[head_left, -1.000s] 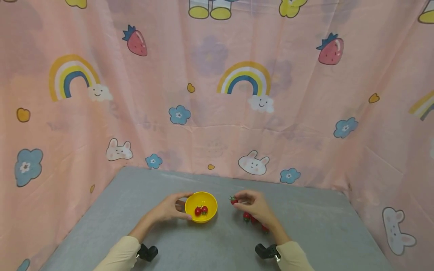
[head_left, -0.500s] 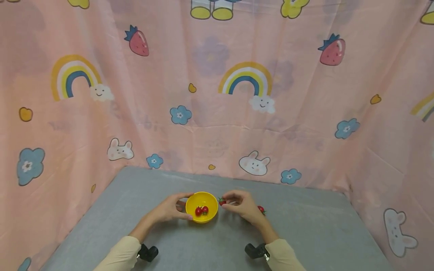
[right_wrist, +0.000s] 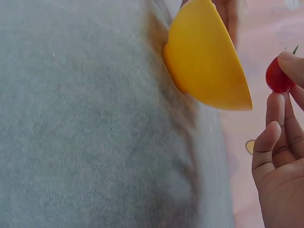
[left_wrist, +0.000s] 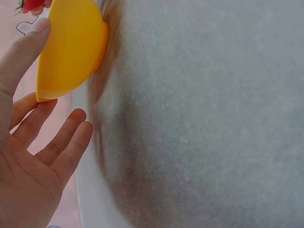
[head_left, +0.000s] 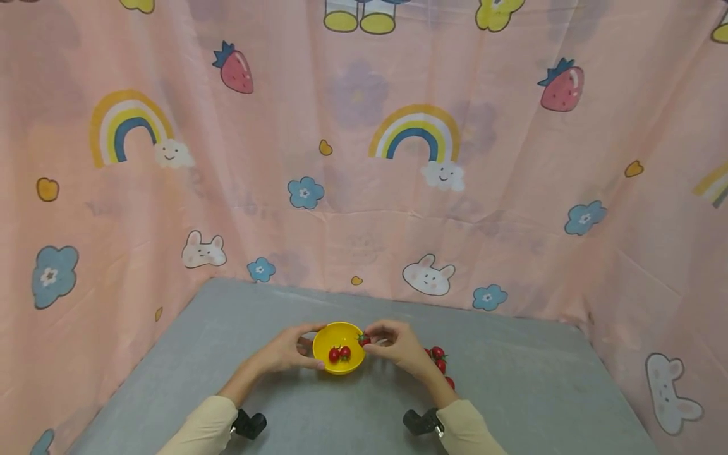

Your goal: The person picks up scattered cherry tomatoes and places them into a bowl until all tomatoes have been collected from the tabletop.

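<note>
My left hand (head_left: 287,349) holds a small yellow bowl (head_left: 339,368) at its left side, thumb and fingertips at the rim, as the left wrist view also shows. Two red cherry tomatoes (head_left: 345,353) with green stems lie in the bowl, which stands upright on the table. My right hand (head_left: 400,347) pinches another cherry tomato (right_wrist: 278,76) between thumb and fingers. In the head view this tomato overlaps the bowl's right rim; the right wrist view has it above rim height, apart from the bowl.
Several more cherry tomatoes (head_left: 440,365) lie on the grey table (head_left: 529,379), partly hidden behind my right wrist. A pink patterned curtain (head_left: 341,240) hangs along the table's back and sides. Black camera mounts (head_left: 421,422) stick out from both wrists.
My right hand has moved left with the pinched tomato, from above the loose tomatoes to the bowl's right rim. The left hand and the bowl have stayed in place.
</note>
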### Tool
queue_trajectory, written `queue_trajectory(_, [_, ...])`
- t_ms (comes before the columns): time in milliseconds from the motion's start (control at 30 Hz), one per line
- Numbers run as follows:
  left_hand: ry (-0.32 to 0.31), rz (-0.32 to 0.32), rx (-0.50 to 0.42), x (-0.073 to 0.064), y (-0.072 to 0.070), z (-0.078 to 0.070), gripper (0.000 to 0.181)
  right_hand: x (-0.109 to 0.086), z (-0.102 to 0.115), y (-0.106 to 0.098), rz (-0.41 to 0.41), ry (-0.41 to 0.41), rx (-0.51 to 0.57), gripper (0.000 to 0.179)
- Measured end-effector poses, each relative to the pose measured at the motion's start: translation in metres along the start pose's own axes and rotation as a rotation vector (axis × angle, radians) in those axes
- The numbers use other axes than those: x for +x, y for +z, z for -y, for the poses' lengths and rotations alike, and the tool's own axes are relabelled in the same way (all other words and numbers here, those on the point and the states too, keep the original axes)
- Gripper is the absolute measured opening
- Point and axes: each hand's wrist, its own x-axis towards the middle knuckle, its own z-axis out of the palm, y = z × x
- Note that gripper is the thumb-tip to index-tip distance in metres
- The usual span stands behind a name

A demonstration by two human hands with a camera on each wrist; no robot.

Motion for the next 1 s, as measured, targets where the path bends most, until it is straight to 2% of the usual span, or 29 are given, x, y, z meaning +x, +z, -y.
queue_trajectory(267, [-0.004,0.002,-0.006,0.0,0.001,0.0,0.078,0.0,0.005,0.001,0.007,0.016,0.007,0.024])
queue_trajectory(500, [-0.009,-0.007,-0.009,-0.001,0.001,0.0,0.077,-0.003,0.004,-0.013,0.006,0.016,-0.023,0.022])
queue_trajectory(600, [-0.004,-0.008,-0.008,-0.001,0.001,0.0,0.078,-0.006,-0.002,-0.023,-0.007,0.02,-0.051,0.021])
queue_trajectory(867, [0.0,-0.003,-0.006,-0.001,0.001,-0.001,0.078,-0.025,-0.053,-0.07,-0.039,-0.059,-0.098,0.025])
queue_trajectory(1000, [-0.007,-0.002,-0.005,-0.002,0.0,-0.002,0.078,-0.044,-0.059,-0.091,-0.049,-0.024,-0.137,0.028])
